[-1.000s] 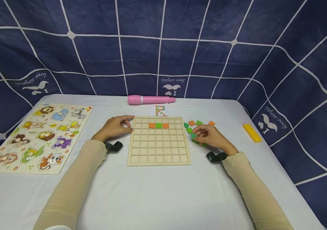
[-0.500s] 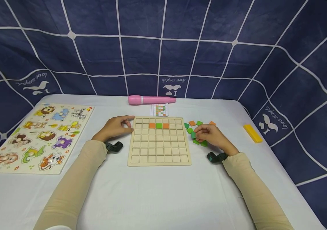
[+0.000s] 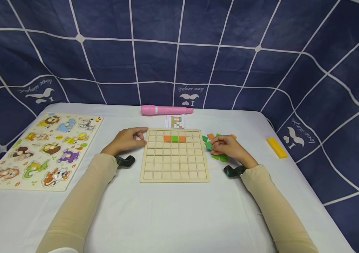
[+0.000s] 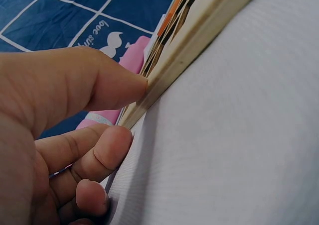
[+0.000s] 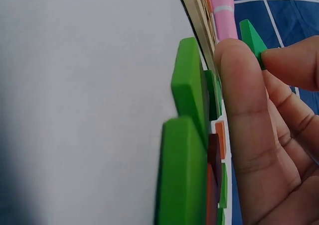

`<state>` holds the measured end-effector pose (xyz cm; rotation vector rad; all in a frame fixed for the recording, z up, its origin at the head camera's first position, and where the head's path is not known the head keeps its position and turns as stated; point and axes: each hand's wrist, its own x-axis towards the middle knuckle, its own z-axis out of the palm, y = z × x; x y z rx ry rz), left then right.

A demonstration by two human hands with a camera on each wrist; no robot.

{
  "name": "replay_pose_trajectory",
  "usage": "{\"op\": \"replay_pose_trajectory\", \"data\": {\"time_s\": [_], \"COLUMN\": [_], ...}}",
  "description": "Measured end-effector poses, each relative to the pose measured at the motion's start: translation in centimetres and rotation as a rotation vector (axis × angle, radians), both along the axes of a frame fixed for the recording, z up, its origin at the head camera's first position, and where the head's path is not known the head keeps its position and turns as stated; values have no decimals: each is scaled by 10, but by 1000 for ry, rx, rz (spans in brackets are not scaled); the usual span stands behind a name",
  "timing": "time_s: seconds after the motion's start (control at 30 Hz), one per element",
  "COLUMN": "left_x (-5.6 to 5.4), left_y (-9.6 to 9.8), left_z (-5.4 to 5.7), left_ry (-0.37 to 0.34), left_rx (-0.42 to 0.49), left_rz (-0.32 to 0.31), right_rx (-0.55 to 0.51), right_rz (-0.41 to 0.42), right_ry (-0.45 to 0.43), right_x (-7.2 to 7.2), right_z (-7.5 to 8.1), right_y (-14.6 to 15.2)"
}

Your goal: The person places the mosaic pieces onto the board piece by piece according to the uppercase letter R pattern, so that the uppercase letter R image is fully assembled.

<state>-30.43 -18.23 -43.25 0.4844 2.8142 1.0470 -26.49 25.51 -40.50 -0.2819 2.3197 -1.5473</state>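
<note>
While the left hand [image 3: 125, 141] rested against the left edge of the wooden grid board [image 3: 174, 155], the right hand [image 3: 230, 147] pinched a green tile [image 5: 252, 41], tilted, between thumb and finger, just beyond the board's right edge. Left fingers: thumb and index spread apart, the thumb on the board's side, the index tip at its far left corner, the others bent inward.

Board: centre of the table, flat; three tiles in its second row from the far side, side by side, an orange one [image 3: 167, 138], a light green one [image 3: 174, 138], another orange [image 3: 182, 138].

Loose tiles: to the right of the board, about the right fingertips; light green ones [image 3: 224, 158] on the near side, an orange one [image 3: 210, 136] on the far side.

Beyond the board: one printed card [image 3: 175, 121], one pink rod-shaped object [image 3: 166, 110] behind it. Far left: an animal puzzle board [image 3: 54, 130]. Far right: a yellow block [image 3: 277, 147]. Beneath everything lay a white cloth [image 3: 173, 211].
</note>
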Motion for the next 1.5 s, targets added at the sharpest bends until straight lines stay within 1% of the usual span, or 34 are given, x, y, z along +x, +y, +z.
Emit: {"op": "replay_pose_trajectory", "data": {"time_s": [0.1,0.33,0.53,0.7,0.87,1.07,1.2,1.5], "left_x": [0,0,0,0,0,1,1,1], "left_y": [1,2,2,1,1,2,2,1], "left_z": [0,0,1,2,3,3,3,2], "left_ry": [-2,-2,-5,0,1,0,4,2], "left_rx": [-5,-5,3,11,15,8,6,3], "left_rz": [-4,-7,3,3,2,1,5,8], "right_rx": [-7,-28,-53,-13,66,138,154,171], "right_rz": [-20,-52,-63,-56,-35,-22,-14,-1], "right_ry": [-18,-3,-39,-34,6,23,24,12], "right_x": [-4,-16,-25,-31,-38,-42,-43,-48], "right_z": [0,2,4,8,10,11,12,10], "right_y": [-4,-17,-32,-41,-50,-58,-61,-65]}}
